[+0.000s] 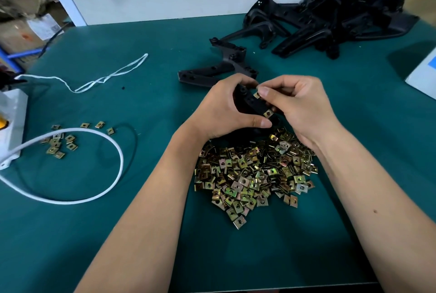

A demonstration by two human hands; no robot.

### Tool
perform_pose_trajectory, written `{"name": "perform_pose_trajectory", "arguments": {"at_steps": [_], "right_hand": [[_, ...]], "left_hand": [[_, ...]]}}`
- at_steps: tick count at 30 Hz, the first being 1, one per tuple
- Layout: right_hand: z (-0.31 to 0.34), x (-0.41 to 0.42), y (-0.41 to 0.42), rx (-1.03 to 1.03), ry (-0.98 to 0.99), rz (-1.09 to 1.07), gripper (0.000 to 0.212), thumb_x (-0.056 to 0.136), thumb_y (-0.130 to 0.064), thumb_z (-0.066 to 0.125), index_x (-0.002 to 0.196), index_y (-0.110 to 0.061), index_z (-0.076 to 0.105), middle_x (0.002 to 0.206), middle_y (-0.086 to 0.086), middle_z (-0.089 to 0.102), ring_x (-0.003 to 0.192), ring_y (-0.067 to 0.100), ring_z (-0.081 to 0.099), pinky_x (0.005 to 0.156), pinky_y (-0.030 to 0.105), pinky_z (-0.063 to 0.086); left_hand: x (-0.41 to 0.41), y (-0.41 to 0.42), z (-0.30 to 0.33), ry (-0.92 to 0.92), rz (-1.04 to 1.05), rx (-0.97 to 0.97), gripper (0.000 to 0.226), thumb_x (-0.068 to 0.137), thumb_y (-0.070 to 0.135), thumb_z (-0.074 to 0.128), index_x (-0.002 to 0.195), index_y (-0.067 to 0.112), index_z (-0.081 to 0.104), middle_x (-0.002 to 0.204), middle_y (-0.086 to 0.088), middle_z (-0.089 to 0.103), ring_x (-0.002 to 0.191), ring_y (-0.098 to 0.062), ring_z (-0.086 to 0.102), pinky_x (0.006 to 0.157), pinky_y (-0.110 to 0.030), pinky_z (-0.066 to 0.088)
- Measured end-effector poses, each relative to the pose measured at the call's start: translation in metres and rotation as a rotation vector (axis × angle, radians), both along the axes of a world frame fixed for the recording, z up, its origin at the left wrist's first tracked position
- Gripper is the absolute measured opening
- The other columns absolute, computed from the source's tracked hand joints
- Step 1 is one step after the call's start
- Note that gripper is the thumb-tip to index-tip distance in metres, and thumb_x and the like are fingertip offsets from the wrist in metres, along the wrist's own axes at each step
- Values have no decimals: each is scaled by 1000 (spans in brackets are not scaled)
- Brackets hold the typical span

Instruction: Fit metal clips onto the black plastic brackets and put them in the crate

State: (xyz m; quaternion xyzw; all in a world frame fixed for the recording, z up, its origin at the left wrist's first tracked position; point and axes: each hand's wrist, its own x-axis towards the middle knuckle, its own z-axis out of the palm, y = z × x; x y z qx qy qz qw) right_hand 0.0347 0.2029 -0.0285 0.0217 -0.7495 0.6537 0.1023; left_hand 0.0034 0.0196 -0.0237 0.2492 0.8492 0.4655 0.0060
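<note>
**Clipping brackets, mid-fit**

Both hands are up over the green table mat (141, 233), working on one black bracket (250, 104) held just above the far edge of the big clip pile (254, 174). The left hand (226, 108) is wrapped around the bracket's left side, thumb curled underneath, so it's got a proper hold on it. The right hand (297, 106) is pinching a small brass-coloured clip (256, 95) between thumb and forefinger, right at the bracket's upper edge. Can't tell whether that clip is fully seated. A second clip (268, 113) is already sitting on the bracket lower down, near the left thumb.

Another bracket (212, 73) lies flat on the mat just behind the hands, and a whole heap of brackets (330, 26) is stacked at the back right. Off to the left there's a small scatter of loose clips (61, 141) with a white cable (118, 151) looping around them, plus a thin white string (106, 78) further back. A white box (13, 122) sits at the left edge.
</note>
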Motion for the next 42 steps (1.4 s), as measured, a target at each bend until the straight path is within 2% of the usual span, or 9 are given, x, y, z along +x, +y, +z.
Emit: {"name": "perform_pose_trajectory", "arguments": {"at_steps": [8, 12, 15, 26, 28, 31, 33, 38, 42], "right_hand": [[3, -4, -1, 25, -8, -1, 8, 87, -9, 80, 85, -17, 81, 81, 7, 78, 73, 13, 68, 65, 23, 52], [2, -6, -5, 29, -22, -23, 9, 86, -11, 80, 83, -19, 81, 78, 4, 78, 72, 13, 71, 68, 25, 58], [3, -7, -4, 57, -10, -9, 9, 86, -12, 80, 82, -20, 81, 71, -1, 75, 63, 4, 64, 59, 17, 49], [7, -9, -6, 110, -46, 13, 9, 85, -11, 80, 80, -19, 80, 68, -3, 72, 62, 1, 63, 62, 17, 48], [8, -9, -7, 131, -42, 15, 8, 85, -12, 79, 81, -19, 81, 72, 0, 74, 68, 5, 67, 69, 24, 54], [8, -5, -10, 100, -69, 16, 9, 90, -21, 74, 87, -18, 82, 86, 3, 79, 88, 14, 74, 91, 38, 60], [6, -2, -12, 79, -81, -20, 16, 95, -27, 68, 88, -21, 82, 90, -3, 80, 94, 10, 75, 95, 36, 58], [6, 3, -16, 174, -1, -93, 18, 97, -25, 66, 90, -25, 82, 84, -8, 79, 83, 4, 73, 70, 16, 54], [5, 3, -17, 253, 21, -113, 20, 96, -28, 65, 87, -20, 81, 80, 3, 77, 71, 9, 73, 59, 19, 54]], "left_hand": [[-2, 1, -2, 10, 1, -4, 79, 60, 39, 98, 127, 16, 63, 118, 7, 68, 112, -9, 62, 103, -38, 49], [-3, 2, -3, 15, 0, -4, 78, 61, 37, 99, 127, 15, 63, 118, 6, 68, 113, -8, 62, 103, -35, 49], [-3, 2, -3, 9, -3, 2, 78, 61, 35, 98, 127, 15, 63, 118, 6, 67, 113, -7, 62, 103, -31, 48], [-5, 3, -5, 2, -12, -11, 77, 61, 36, 98, 124, 14, 60, 115, 7, 65, 107, -5, 60, 89, -13, 44], [-6, 3, -6, -4, -5, -14, 76, 61, 36, 98, 123, 14, 60, 113, 6, 65, 105, -7, 61, 89, -16, 46], [-6, 2, -9, -25, 24, 8, 70, 63, 37, 97, 119, 14, 61, 111, 4, 67, 105, -11, 64, 94, -29, 51], [-6, 3, -10, -36, 39, 18, 67, 64, 39, 97, 117, 16, 62, 111, 5, 68, 106, -11, 65, 97, -35, 52], [-5, 7, -9, -36, 51, 25, 66, 63, 39, 97, 116, 18, 62, 109, 5, 69, 104, -11, 66, 97, -36, 53], [-5, 7, -10, -25, 56, 14, 67, 64, 41, 96, 117, 17, 63, 112, 5, 68, 105, -10, 64, 95, -30, 51]]}}
